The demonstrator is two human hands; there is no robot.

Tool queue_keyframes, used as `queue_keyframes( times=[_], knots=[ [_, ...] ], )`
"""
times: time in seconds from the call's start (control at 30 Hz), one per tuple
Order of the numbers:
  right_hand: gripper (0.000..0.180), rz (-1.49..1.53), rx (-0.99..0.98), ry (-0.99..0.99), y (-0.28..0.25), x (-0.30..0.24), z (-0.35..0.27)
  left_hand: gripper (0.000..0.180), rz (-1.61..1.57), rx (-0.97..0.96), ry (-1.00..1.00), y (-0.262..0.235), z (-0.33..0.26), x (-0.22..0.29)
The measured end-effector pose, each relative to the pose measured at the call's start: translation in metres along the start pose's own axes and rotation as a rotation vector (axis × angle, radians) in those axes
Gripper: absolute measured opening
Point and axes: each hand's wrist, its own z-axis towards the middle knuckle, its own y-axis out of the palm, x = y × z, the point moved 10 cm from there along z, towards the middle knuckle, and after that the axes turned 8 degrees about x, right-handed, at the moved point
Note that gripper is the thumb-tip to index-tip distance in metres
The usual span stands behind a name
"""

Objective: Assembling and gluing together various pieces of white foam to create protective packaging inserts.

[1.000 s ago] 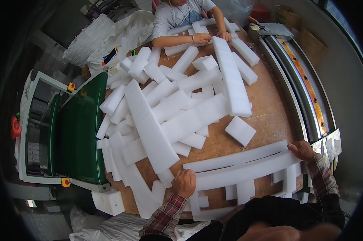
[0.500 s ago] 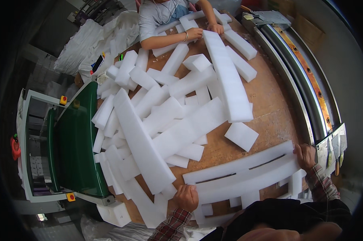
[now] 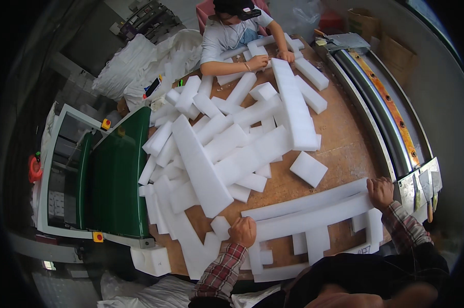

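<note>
Spanning the wooden table (image 3: 345, 149) from six toward three o'clock, a long white foam frame (image 3: 309, 218) is gripped at both ends. At nine o'clock a green machine (image 3: 116, 174) is seen beside the table, and a heap of white foam blocks (image 3: 227, 143) is piled from the centre up to twelve, where a seated co-worker (image 3: 232, 36) is busy with smaller pieces. One loose foam square (image 3: 308, 168) lies just above the frame. The left hand (image 3: 242, 231) is closed over the frame's left end at six o'clock; the right hand (image 3: 380, 191) is curled over its right end at four.

To do this well, the frame would best be kept level and lifted evenly from both ends, since the thin cross-pieces look easily snapped; the loose square and the long slab (image 3: 201, 167) nearby should be cleared rather than dragged.

Compared with a second ago, the frame's right end has been raised and swung toward three o'clock, so that the strips now lie tilted rather than flat across the near edge.
</note>
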Motion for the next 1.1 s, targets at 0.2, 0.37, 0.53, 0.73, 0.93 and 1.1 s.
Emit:
queue_keyframes(
  times=[0.2,0.37,0.53,0.73,0.93,1.1],
  knots=[
    [0.042,0.138,-0.193,-0.268,0.022,-0.110,-0.015,0.018,0.087,-0.020,-0.009,-0.006,0.007,0.001],
    [0.045,0.214,-0.204,-0.454,0.036,-0.220,-0.031,0.019,0.110,-0.011,0.007,-0.004,0.003,0.003],
    [0.041,0.218,-0.122,-0.487,0.037,-0.234,-0.037,0.021,0.050,0.093,0.059,-0.006,-0.003,0.010],
    [0.043,0.202,-0.121,-0.477,0.052,-0.225,-0.031,0.026,0.097,0.071,0.078,0.008,-0.001,0.004],
    [0.054,0.048,-0.165,-0.377,0.046,-0.145,-0.023,0.028,0.120,-0.004,0.054,0.007,-0.003,-0.009],
    [0.056,-0.086,-0.153,-0.205,0.040,0.002,-0.012,0.028,0.081,-0.002,0.071,0.014,0.002,-0.010]
  ],
)
